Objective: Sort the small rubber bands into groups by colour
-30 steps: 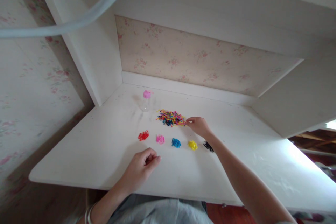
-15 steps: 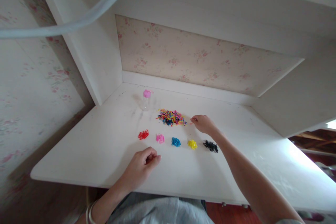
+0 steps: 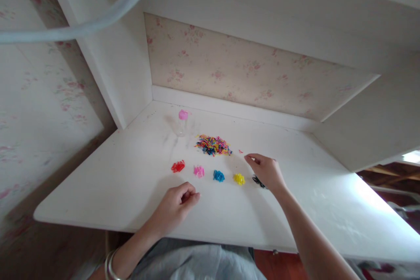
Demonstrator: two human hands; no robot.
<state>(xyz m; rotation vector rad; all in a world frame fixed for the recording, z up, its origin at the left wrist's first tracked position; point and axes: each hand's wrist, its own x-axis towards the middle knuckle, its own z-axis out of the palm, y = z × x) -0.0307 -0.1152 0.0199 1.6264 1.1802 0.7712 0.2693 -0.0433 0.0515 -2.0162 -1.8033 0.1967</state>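
My left hand [image 3: 180, 203] rests curled near the table's front edge, thumb against the fingers; the inside of its grip is hidden. My right hand [image 3: 264, 169] is in a pinch above the table, partly covering a pile of black rubber bands [image 3: 258, 181]. Whatever is between its fingertips is too small to make out. Just beyond them lies a small reddish band [image 3: 240, 151]. A mixed heap of coloured rubber bands [image 3: 214, 145] sits farther back. Nearer me, in a row, are separate piles of red bands [image 3: 177, 166], pink bands [image 3: 198, 171], blue bands [image 3: 218, 176] and yellow bands [image 3: 239, 179].
A clear jar with a pink top [image 3: 182, 123] stands behind the heap, to the left. The white table [image 3: 108, 183] is bounded by a back ledge [image 3: 229, 104] and side panels. A pale curved tube [image 3: 108, 19] crosses the upper left, close to the camera.
My right hand has drawn back from the mixed heap, toward me and to the right, and now covers part of the black pile. The small reddish band lies free of it. My left hand stays put.
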